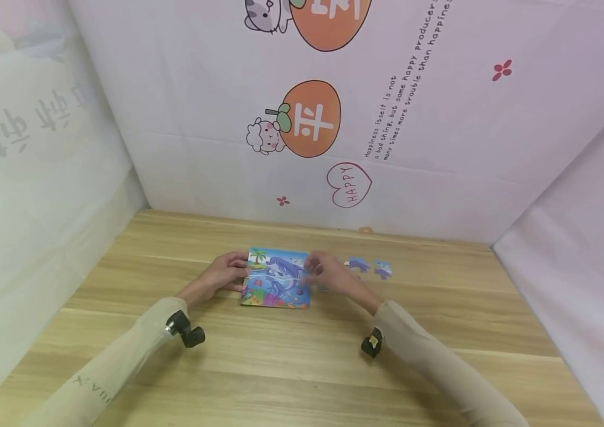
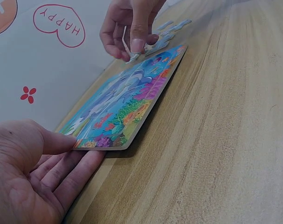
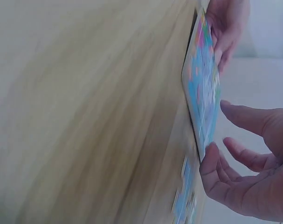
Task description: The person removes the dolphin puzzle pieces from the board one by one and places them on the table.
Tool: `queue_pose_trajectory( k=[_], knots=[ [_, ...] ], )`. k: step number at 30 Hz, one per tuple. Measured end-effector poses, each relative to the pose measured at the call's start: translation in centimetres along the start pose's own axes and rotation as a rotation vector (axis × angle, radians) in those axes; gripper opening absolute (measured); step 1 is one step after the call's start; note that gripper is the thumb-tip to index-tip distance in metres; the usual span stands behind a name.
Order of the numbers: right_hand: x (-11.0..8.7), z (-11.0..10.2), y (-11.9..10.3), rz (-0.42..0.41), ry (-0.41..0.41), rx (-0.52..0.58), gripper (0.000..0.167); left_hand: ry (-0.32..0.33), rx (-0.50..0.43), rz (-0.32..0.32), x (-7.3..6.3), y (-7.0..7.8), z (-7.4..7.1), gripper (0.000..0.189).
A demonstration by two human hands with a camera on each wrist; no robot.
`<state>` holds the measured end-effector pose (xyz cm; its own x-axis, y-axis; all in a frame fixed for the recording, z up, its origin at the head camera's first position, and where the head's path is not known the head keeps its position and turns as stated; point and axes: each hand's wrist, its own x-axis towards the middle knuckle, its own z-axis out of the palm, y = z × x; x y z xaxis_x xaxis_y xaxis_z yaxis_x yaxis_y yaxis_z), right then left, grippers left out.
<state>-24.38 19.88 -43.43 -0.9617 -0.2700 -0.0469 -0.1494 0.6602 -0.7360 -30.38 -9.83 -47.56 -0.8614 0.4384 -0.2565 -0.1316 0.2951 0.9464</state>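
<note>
A square dolphin jigsaw puzzle board (image 1: 275, 296) shows a palm tree and bright coral. My left hand (image 1: 223, 273) grips its left side; in the left wrist view the thumb lies on top and the fingers are underneath. My right hand (image 1: 328, 271) is at the board's right edge. The right wrist view shows that hand's thumb (image 3: 246, 116) and fingers (image 3: 211, 161) apart and bent, the fingertips close to the board's corner. Whether they touch it is hard to tell. Loose puzzle pieces (image 1: 383, 269) lie to the right, partly hidden by the right hand.
The board and pieces are on a wooden table (image 1: 280, 367). A white printed cloth (image 1: 200, 178) rises along the table's back edge, with more cloth at the left and right sides. Small black cameras (image 1: 187, 331) are strapped to both wrists.
</note>
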Motion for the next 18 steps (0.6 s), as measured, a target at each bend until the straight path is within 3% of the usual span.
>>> queue_pose_trajectory(
  k=[8, 12, 18],
  knots=[
    [1.4, 1.7, -0.5, 0.04, -0.013, -0.109, 0.057, -0.001, -0.002, 0.011, 0.0, 0.4, 0.0, 0.055],
    [1.5, 2.1, -1.0, 0.077, -0.024, -0.193, 0.053, 0.002, 0.003, 0.0, 0.0, 0.3, 0.1, 0.056],
    [1.9, 1.9, -1.8, 0.044, -0.051, -0.315, 0.047, 0.013, 0.008, -0.009, 0.1, 0.1, 0.1, 0.058]
  ],
)
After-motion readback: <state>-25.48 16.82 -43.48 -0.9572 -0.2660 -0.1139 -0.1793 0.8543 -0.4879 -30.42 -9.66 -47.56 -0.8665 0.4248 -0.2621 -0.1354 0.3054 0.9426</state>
